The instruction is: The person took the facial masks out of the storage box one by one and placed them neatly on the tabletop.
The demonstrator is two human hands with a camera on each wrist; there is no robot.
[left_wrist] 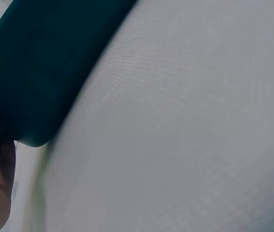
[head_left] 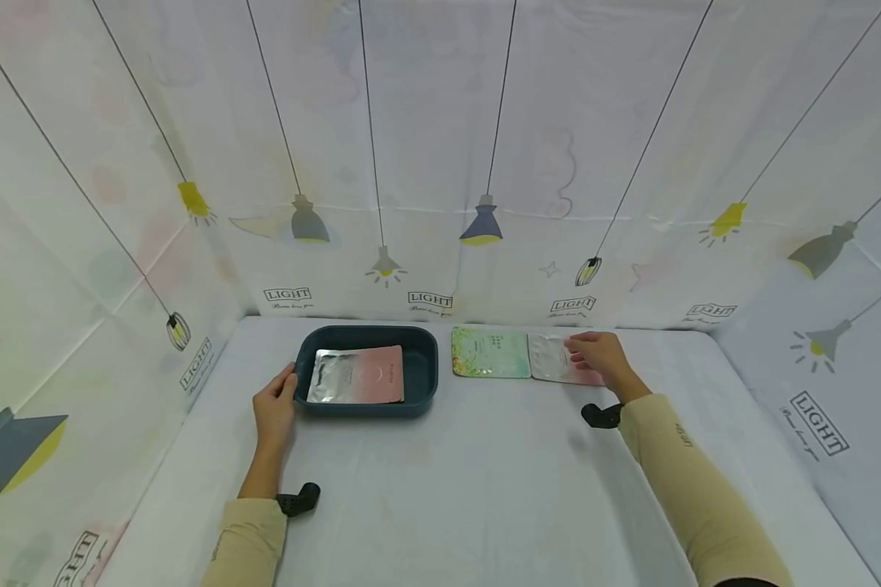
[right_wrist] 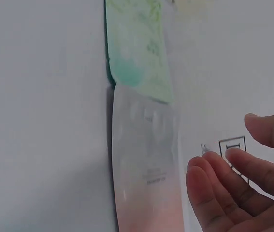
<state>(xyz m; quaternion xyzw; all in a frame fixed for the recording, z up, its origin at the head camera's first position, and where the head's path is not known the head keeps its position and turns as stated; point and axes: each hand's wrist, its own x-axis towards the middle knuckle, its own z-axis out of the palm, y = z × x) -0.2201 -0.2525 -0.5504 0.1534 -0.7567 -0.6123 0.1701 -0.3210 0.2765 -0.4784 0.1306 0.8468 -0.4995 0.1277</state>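
Note:
My left hand (head_left: 274,412) is at the left end of a dark teal rectangular bin (head_left: 421,371), its fingers fairly straight against the outer wall. In the left wrist view, those fingers (left_wrist: 6,162) meet the lower corner of the bin (left_wrist: 35,67). Inside the bin lies a silver-and-pink sachet (head_left: 357,375). To the right of the bin, a green sachet (head_left: 490,353) lies flat beside another silver-and-pink sachet (head_left: 549,359). Over the right part of that one hovers my right hand (head_left: 602,357), fingers loosely bent and thumb apart, nothing between them in the right wrist view.
A white cloth covers the table (head_left: 440,505). Behind it and along both sides hangs a white curtain (head_left: 426,122) printed with lamps and lettering. Each wrist carries a black camera mount (head_left: 298,499).

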